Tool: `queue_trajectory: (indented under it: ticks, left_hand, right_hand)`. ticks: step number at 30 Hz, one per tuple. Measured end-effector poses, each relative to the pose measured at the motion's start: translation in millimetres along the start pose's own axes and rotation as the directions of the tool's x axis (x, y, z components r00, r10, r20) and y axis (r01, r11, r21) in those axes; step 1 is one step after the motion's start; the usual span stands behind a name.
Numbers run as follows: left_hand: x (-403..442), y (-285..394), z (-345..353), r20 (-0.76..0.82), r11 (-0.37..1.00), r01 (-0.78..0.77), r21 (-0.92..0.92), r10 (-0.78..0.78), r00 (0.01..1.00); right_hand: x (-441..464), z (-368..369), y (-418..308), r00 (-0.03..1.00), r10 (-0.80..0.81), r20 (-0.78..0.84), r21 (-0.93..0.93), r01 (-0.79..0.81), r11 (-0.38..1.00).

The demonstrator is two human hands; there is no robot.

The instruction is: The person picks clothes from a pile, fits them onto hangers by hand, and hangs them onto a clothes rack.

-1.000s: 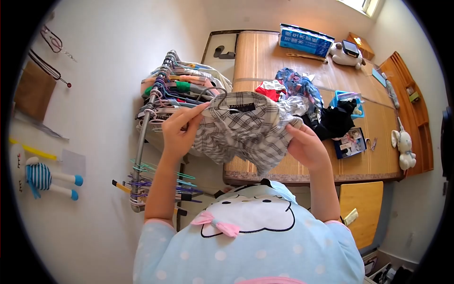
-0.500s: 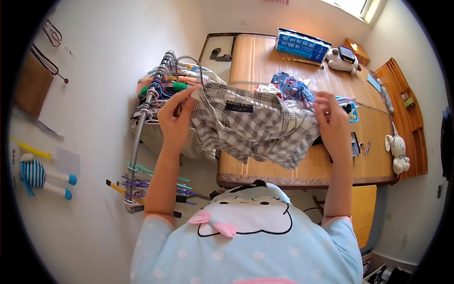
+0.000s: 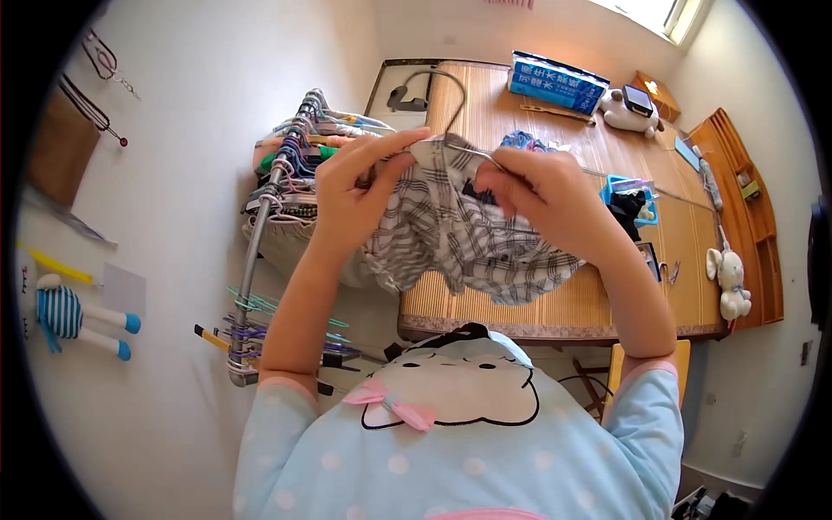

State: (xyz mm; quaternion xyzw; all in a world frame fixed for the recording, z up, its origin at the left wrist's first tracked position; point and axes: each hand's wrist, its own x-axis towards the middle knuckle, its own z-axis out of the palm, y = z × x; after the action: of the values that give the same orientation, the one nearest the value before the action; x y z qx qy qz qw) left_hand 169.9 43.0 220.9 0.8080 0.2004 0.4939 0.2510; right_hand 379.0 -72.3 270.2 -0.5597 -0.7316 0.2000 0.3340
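A grey-and-white plaid shirt (image 3: 494, 269) hangs bunched between my hands, in front of my chest. The curved hook of a wire clothes hanger (image 3: 464, 94) rises from its collar. My left hand (image 3: 351, 191) is closed on the shirt at the left side of the collar. With fingers bent, my right hand (image 3: 559, 199) pinches the hanger's thin arm beside the collar. Its fingers partly cover the dark label inside the neck. Most of the hanger is hidden by the cloth and my hands.
On the left stands a metal rack (image 3: 256, 234) full of hung clothes, with more hangers low down. Beyond the shirt is a bed with a bamboo mat (image 3: 485, 104). On it lie a blue package (image 3: 557, 82), a blue basket (image 3: 614, 186), plush toys and crumpled blue cloth (image 3: 524, 140).
My right hand has moved left to the collar, bringing the hands closer together. The hanger hook has shifted right and up, and the shirt is more bunched.
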Motion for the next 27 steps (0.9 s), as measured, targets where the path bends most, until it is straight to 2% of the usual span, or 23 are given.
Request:
queue_trajectory:
  ticks: [1,2,3,4,6,10,12,14,15,16,17,18,20,24,26,27]
  left_hand:
    - [1.7,-2.6,2.2,-0.001,1.0,-0.001,-0.002,0.001,1.0]
    - [4.6,-8.8,5.5,-0.065,0.975,-0.163,0.149,0.174,0.983]
    - [5.5,-14.4,8.5,-0.103,0.903,-0.303,0.304,0.348,0.932]
    - [3.2,-18.1,10.9,-0.106,0.903,-0.304,0.303,0.349,0.931]
    - [-4.4,-26.6,16.1,-0.131,0.975,-0.101,0.199,0.128,0.983]
    - [-7.1,-56.1,6.6,-0.03,0.94,-0.141,0.311,0.158,0.987]
    - [1.4,-63.9,-2.5,-0.001,0.946,-0.119,0.301,0.126,0.992]
    - [7.3,-63.3,1.7,0.004,0.957,-0.146,0.251,0.149,0.989]
    - [7.9,-52.8,12.2,-0.167,0.936,-0.199,0.289,0.254,0.953]
    - [6.6,-42.2,25.3,-0.327,0.91,-0.243,0.336,0.355,0.876]
    - [-2.1,-28.4,40.5,-0.244,0.934,-0.289,0.211,0.336,0.91]
    - [-12.7,-11.8,58.3,-0.156,0.945,-0.317,0.079,0.326,0.933]
    - [-18.0,20.9,94.6,0.038,0.979,-0.2,-0.047,0.202,0.979]
    - [-24.5,17.1,131.6,0.128,0.95,-0.274,-0.149,0.294,0.947]
    - [-24.4,21.3,123.8,0.138,0.929,0.013,-0.37,0.042,0.99]
    - [-22.1,25.1,115.7,0.141,0.927,0.012,-0.374,0.044,0.989]
  right_hand:
    - [1.9,1.7,0.2,0.996,0.036,-0.087,0.077,-0.029,0.997]
    - [3.8,-1.0,2.2,0.995,0.036,-0.088,0.074,-0.029,0.997]
    - [6.2,-6.3,5.8,0.99,0.108,-0.09,0.182,-0.091,0.979]
    - [8.2,-11.1,9.2,0.98,0.18,-0.082,0.289,-0.149,0.946]
    - [8.7,-14.3,15.3,0.981,0.169,-0.099,0.356,-0.123,0.926]
    - [4.4,-29.0,13.5,0.98,0.197,-0.023,0.385,-0.173,0.906]
    - [-1.2,-38.0,16.0,0.97,0.234,-0.063,0.25,-0.211,0.945]
    - [-2.2,-44.6,22.9,0.979,0.2,-0.041,0.218,-0.187,0.958]
    - [-1.3,-43.3,24.5,0.989,0.135,-0.057,0.179,-0.123,0.976]
    - [-0.5,-42.0,24.7,0.995,0.068,-0.071,0.139,-0.058,0.989]
    - [1.7,-40.2,20.7,0.997,0.013,-0.079,0.037,-0.011,0.999]
    - [3.8,-38.0,17.7,0.997,0.017,-0.082,0.035,-0.014,0.999]
    - [7.5,-35.6,14.0,0.991,0.08,-0.104,0.162,-0.062,0.985]
    - [11.6,-46.8,16.1,0.99,0.132,-0.047,0.175,-0.122,0.977]
    - [6.9,-49.6,17.2,0.99,0.131,-0.057,0.11,-0.124,0.986]
    - [4.3,-50.0,17.7,0.99,0.126,-0.064,0.05,-0.123,0.991]
